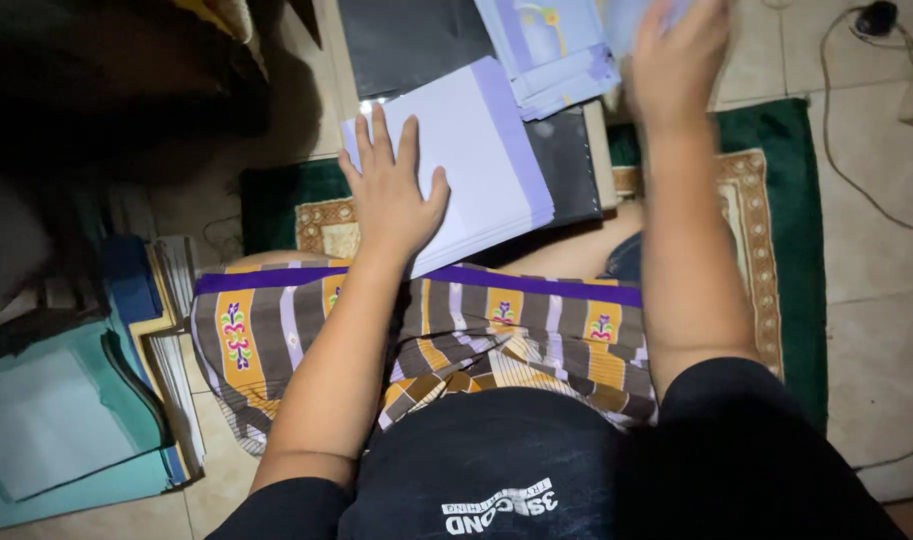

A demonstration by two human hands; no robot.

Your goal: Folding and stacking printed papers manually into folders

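Note:
My left hand [391, 190] lies flat, fingers spread, on a stack of white sheets with a lilac edge [481, 160] that rests on a dark board [566, 160] in front of my knees. My right hand [676, 60] is raised at the top of the view and blurred; it touches or grips a pale sheet [626, 15] over a pile of light blue and lilac printed sheets [551, 50]. Whether the fingers close on that sheet is unclear. My lap is covered by a striped purple, orange and grey cloth [476, 330].
A green mat with a gold patterned border [786, 250] lies on the tiled floor under me. Stacks of teal and blue folders and papers [86, 400] sit at the left. A cable [856, 180] runs across the tiles at the right. The upper left is dark.

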